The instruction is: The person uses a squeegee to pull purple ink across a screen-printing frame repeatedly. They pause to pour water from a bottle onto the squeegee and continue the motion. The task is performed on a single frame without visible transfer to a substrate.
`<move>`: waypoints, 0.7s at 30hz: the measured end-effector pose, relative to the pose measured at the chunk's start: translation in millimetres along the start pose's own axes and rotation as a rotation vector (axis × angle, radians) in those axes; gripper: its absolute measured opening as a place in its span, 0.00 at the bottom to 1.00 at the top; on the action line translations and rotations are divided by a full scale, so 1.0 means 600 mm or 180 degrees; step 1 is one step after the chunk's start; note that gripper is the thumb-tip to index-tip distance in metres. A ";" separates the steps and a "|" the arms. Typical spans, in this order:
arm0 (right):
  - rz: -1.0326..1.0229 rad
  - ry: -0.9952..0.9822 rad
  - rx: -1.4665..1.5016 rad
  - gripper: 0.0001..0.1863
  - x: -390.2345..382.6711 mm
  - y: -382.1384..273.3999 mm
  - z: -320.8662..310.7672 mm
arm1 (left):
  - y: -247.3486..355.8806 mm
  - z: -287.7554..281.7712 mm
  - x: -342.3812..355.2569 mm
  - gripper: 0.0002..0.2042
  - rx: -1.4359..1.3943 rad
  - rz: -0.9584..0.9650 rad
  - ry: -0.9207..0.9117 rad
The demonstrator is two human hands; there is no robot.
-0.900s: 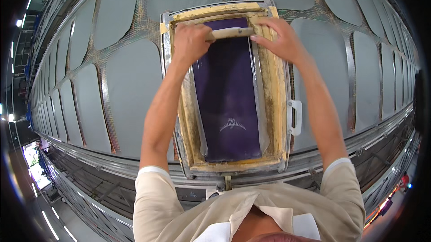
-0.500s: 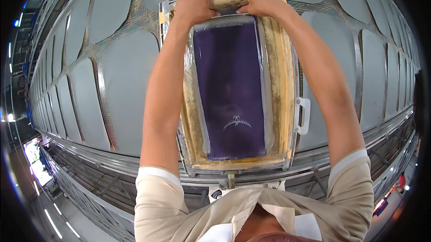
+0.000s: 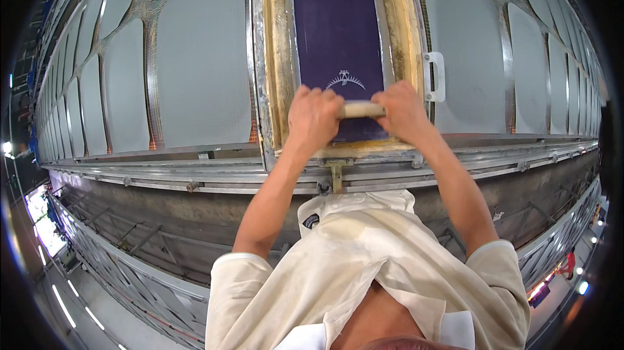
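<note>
My left hand (image 3: 314, 116) and my right hand (image 3: 404, 111) are closed around the two ends of a squeegee (image 3: 361, 110) with a pale, rounded wooden grip. Its lower edge is hidden under my hands and the grip. The squeegee lies across the near end of a screen-printing frame (image 3: 402, 18), whose borders are yellowish and stained. Inside the frame is a dark purple printing area (image 3: 339, 31), with a light crest-like mark just beyond the grip and small lettering at the far end.
Large grey fabric panels (image 3: 201, 57) lie on the long table to both sides of the frame. A white handle (image 3: 435, 77) sticks out from the frame's right side. Metal rails (image 3: 162, 178) run along the table's near edge, close to my body.
Both hands have drawn the squeegee from the frame's far end to its near end, toward my body. My arms are now bent, and the frame appears higher in view.
</note>
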State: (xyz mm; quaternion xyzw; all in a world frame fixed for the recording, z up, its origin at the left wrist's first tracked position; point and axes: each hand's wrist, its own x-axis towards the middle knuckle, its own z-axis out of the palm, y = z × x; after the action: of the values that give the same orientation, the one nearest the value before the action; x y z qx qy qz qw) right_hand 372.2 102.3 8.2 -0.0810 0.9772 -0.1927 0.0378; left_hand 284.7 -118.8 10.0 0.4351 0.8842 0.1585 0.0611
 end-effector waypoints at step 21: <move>0.0176 -0.0140 -0.0021 0.23 0.588 0.367 -0.164 | -0.318 -0.082 0.622 0.19 0.0608 -0.0129 -0.0043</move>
State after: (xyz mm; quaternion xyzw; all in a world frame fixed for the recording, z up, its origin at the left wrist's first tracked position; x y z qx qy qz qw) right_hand -17.2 278.5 -0.2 -0.0584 0.9786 -0.1865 0.0643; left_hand -99.7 55.2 3.6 0.4219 0.9035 0.0693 0.0286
